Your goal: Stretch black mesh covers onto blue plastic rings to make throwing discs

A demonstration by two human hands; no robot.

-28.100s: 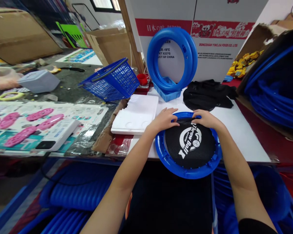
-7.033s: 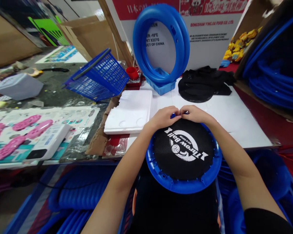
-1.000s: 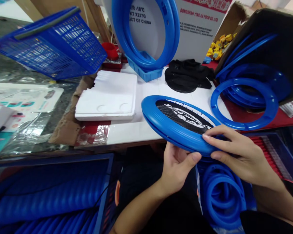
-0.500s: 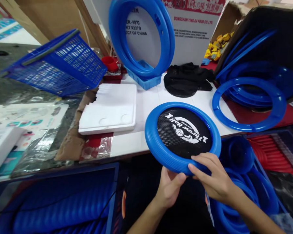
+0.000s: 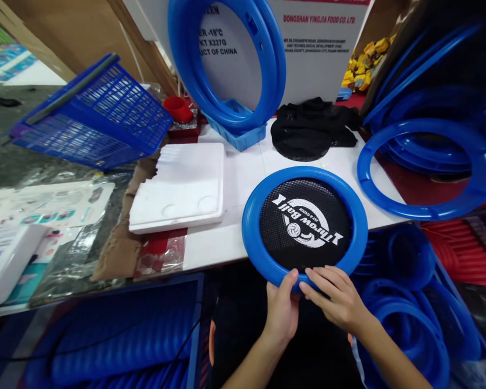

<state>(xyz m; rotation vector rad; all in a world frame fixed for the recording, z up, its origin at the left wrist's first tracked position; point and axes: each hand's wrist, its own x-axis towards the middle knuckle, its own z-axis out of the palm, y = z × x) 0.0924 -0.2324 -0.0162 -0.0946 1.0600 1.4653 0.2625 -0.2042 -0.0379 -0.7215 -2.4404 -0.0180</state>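
A workshop, judging by the crate (image 5: 197,324) packed with blue rings (image 5: 125,346).

Seven seconds ago the left hand (image 5: 282,310) and right hand (image 5: 341,301) were at the far edge of the blue-rimmed disc (image 5: 305,220); now they grip its near edge. The rim (image 5: 251,232), then studded, shows a smooth, ridged face. A second ago the disc was tilted steeply; now it faces up more squarely. The left thumb (image 5: 287,284) has come up onto the rim. To the right, a loose blue ring (image 5: 427,212) has appeared in those seven seconds
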